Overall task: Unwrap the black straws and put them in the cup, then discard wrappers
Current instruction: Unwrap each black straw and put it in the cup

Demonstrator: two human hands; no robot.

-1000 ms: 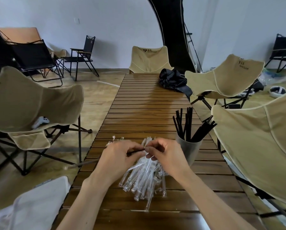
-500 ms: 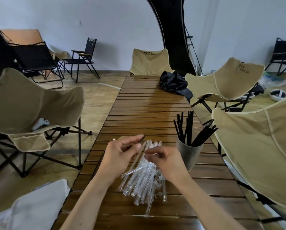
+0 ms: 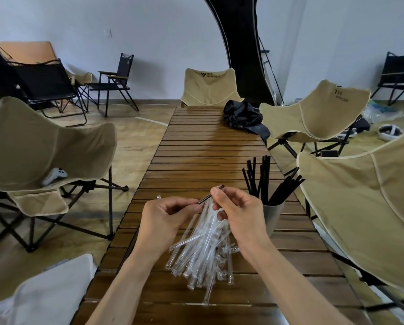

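A black straw (image 3: pixel 207 198) lies slanted between my two hands above the wooden slat table (image 3: pixel 203 148). My right hand (image 3: pixel 237 211) pinches its upper end with thumb and forefinger. My left hand (image 3: pixel 166 218) grips the lower part, where a clear wrapper tail sticks out to the left. Below the hands lies a heap of clear wrappers (image 3: pixel 203 252) on the table. A grey cup (image 3: pixel 271 218) holding several black straws (image 3: pixel 264 181) stands just right of my right hand.
A black crumpled bag (image 3: pixel 242 116) lies at the table's far right. Beige camp chairs (image 3: pixel 313 109) flank both sides and the far end. A white game controller (image 3: pixel 54 175) lies on the left chair. A white cloth (image 3: pixel 44 292) is at the lower left.
Both hands have risen from the wrapper heap. My right hand moved up to take the bare upper end of the black straw, which now shows between the hands.
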